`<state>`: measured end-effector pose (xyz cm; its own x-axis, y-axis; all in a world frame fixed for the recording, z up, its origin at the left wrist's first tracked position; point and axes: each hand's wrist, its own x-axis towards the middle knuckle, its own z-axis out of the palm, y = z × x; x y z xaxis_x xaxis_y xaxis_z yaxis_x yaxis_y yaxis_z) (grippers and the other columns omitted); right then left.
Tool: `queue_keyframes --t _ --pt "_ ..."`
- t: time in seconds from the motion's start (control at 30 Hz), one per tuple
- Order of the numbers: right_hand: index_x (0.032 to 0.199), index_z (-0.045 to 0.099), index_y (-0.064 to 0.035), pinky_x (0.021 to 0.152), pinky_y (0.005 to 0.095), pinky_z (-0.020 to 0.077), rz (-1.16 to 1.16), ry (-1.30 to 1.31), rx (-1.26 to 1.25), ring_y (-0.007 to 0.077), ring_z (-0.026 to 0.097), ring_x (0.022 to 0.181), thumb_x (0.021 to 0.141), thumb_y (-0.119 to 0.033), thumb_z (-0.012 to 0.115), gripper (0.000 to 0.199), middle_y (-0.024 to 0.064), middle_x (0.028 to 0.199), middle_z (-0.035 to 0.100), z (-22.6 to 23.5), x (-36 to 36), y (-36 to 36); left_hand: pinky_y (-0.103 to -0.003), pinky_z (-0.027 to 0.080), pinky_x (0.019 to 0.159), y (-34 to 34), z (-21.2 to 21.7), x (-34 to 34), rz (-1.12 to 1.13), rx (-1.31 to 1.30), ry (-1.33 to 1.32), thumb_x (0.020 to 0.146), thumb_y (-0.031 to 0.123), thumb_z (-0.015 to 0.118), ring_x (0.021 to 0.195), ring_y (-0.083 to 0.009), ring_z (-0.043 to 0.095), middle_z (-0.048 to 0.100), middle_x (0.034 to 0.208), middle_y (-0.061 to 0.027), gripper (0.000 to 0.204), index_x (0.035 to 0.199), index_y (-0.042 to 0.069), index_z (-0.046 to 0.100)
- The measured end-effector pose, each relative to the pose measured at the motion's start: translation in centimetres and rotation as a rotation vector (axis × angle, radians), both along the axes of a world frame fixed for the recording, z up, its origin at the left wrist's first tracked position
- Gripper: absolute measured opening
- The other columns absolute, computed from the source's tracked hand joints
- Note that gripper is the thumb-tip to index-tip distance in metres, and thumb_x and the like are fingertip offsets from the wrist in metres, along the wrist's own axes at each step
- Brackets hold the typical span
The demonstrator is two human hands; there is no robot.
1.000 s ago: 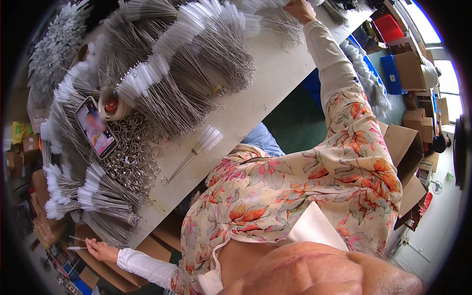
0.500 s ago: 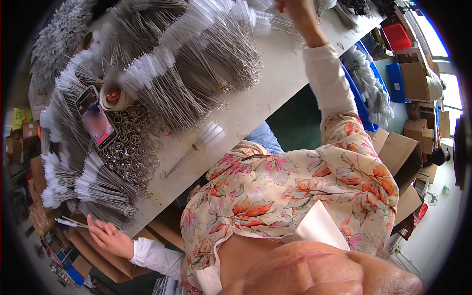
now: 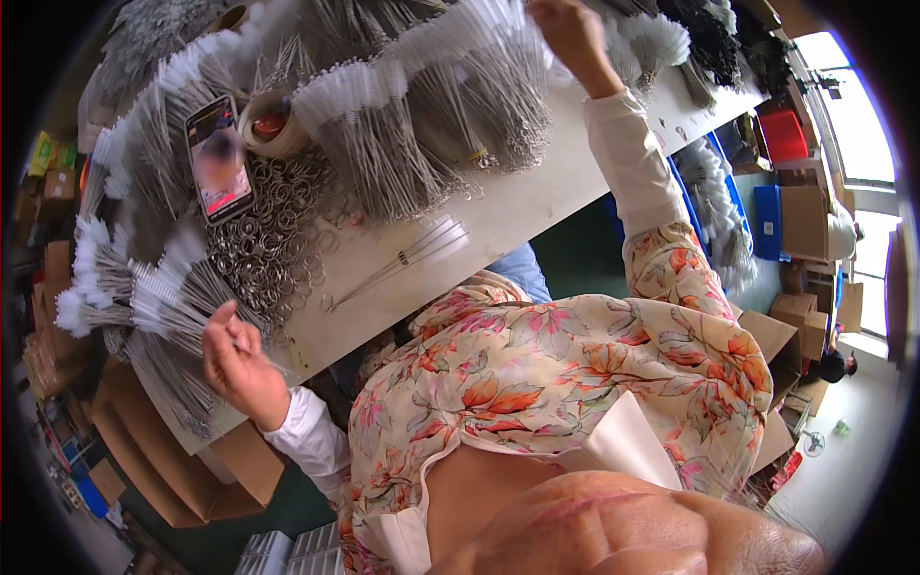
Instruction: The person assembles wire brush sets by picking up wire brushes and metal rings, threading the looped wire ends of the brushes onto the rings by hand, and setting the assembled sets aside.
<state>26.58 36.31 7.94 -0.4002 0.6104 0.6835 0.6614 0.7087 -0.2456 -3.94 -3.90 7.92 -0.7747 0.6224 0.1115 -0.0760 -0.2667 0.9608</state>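
White-bristled wire brushes (image 3: 177,297), bunched at the left of the table (image 3: 565,153).
Long axis slanted, stems pointed toward the nearer left hand (image 3: 244,369), fingers curled; right hand (image 3: 572,40) well apart; whether anything is pinched by either cannot be told.
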Motion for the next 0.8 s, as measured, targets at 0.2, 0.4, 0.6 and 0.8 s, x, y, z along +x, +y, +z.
queue_keyframes --t 0.2,0.4,0.6,0.8 --pt "0.078 0.051 -0.0022 0.057 0.0273 0.0428 0.456 0.829 -0.733 0.0092 0.046 0.061 0.09 -0.015 0.05 0.018 0.0038 0.063 0.044 6.1 -8.1 -10.5 -0.017 0.021 0.04 2.5 0.4 4.4 -0.163 -0.175 0.176 0.095 0.017 0.046 0.048 -0.0018 0.032 0.041 0.062 0.0036 0.026 0.107 -0.002 0.058" --pt "0.107 0.053 -0.0027 0.093 0.0376 0.0401 0.968 0.467 -1.074 0.0223 0.047 0.108 0.089 -0.014 0.054 0.021 0.0107 0.109 0.052 2.6 -13.9 -23.0 -0.021 0.039 0.047 7.6 -1.5 6.9 -0.175 0.0 0.599 0.088 -0.001 0.052 0.055 -0.0075 0.052 0.054 0.072 -0.0017 0.021 0.108 0.002 0.057" --pt "0.113 0.059 -0.0053 0.094 0.0351 0.0365 0.889 0.543 -0.847 0.0193 0.044 0.112 0.088 -0.023 0.058 0.03 0.0077 0.109 0.057 1.6 -13.3 -23.0 -0.029 0.053 0.069 6.9 0.3 4.6 0.029 0.237 0.66 0.091 0.002 0.049 0.076 -0.0203 0.061 0.051 0.098 -0.0118 0.008 0.096 -0.003 0.05" --pt "0.1 0.06 -0.0056 0.075 0.0271 0.0499 0.941 1.184 -1.697 0.0108 0.058 0.081 0.095 -0.023 0.046 0.023 0.0049 0.095 0.063 -0.9 -14.3 -24.1 -0.03 0.055 0.07 7.4 -1.8 6.9 -0.141 0.225 0.89 0.081 -0.003 0.059 0.083 -0.0234 0.061 0.05 0.108 -0.0147 0.019 0.1 -0.002 0.058"
